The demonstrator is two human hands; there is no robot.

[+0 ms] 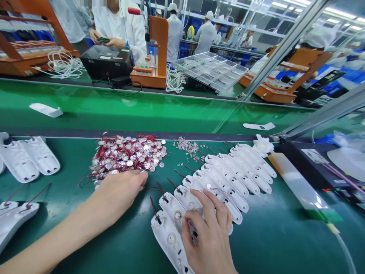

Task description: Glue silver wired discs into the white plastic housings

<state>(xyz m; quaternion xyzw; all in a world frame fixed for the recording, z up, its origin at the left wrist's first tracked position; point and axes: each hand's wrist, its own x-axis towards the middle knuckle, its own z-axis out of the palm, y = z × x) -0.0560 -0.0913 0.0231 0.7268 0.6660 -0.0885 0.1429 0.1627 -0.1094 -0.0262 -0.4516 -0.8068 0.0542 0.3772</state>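
My left hand is at the near edge of a pile of small metal discs with red wires. Its fingers are bent together and turned down, so their grip is hidden; a red wire shows beside them. My right hand is over a slanting row of white plastic shells. Its thumb and index finger pinch close to a small wired disc, which lies in the second-nearest shell. The nearest shell has a yellowish ring in it, and a red wire sticks up from its end.
Small clear parts are heaped beyond the row. More white shells lie at the left. A green ledge crosses behind, with orange fixtures and a person past it. A clear-and-green strip is on the right.
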